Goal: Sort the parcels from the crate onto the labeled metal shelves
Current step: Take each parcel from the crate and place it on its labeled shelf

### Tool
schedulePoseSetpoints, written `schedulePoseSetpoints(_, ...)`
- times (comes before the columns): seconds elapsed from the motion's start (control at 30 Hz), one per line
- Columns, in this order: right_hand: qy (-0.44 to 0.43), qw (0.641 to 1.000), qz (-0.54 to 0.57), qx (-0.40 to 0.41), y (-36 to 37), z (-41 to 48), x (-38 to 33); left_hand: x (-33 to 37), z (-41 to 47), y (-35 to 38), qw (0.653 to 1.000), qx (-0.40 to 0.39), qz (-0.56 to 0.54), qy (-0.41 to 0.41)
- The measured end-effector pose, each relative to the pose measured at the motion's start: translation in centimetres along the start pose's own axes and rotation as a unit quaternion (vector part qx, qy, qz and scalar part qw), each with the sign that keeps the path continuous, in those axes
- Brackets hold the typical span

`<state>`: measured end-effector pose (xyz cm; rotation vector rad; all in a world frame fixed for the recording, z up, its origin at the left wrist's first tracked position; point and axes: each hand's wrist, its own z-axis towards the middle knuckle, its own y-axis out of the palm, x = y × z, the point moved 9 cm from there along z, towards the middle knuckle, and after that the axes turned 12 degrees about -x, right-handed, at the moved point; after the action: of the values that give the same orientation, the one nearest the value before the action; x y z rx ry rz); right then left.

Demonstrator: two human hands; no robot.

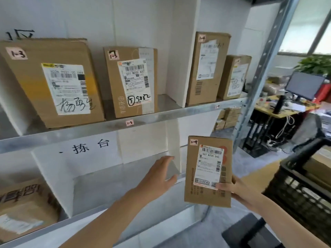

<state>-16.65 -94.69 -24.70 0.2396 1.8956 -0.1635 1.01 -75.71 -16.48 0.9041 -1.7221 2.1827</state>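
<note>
Since our right hand (231,189) grips the 2-4 parcel (208,171) by its bottom corner at five o'clock, and our left hand (158,174) hovers spread at six, we should probably slide that parcel upright past the divider (173,140), into the bay toward three o'clock.

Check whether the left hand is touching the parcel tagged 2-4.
Apart. The head view shows a clear gap between the left hand and the parcel; only the right hand holds it.
</note>
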Motion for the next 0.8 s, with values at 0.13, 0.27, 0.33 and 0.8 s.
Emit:
schedulePoseSetpoints(0.13, 0.009, 0.999, 0.006, 0.044, -3.6, -1.2, 1.0, 1.0, 2.8, 2.6, 0.999, -0.029, -0.028, 0.027)
schedulePoseSetpoints(0.27, 0.01, 0.998, 0.024, 0.06, -7.3, -0.6, 1.3, 1.4, 6.1, 4.7, 0.997, -0.05, -0.045, 0.026)
schedulePoseSetpoints(0.33, 0.01, 0.998, 0.03, 0.053, -8.8, 0.6, 1.3, 1.4, 8.0, 5.8, 0.997, -0.059, -0.056, 0.019)
schedulePoseSetpoints(0.8, 0.025, 0.999, 0.0, -0.038, -18.7, 15.9, 0.4, -2.8, 21.0, 10.5, 0.991, 0.005, -0.064, -0.115)
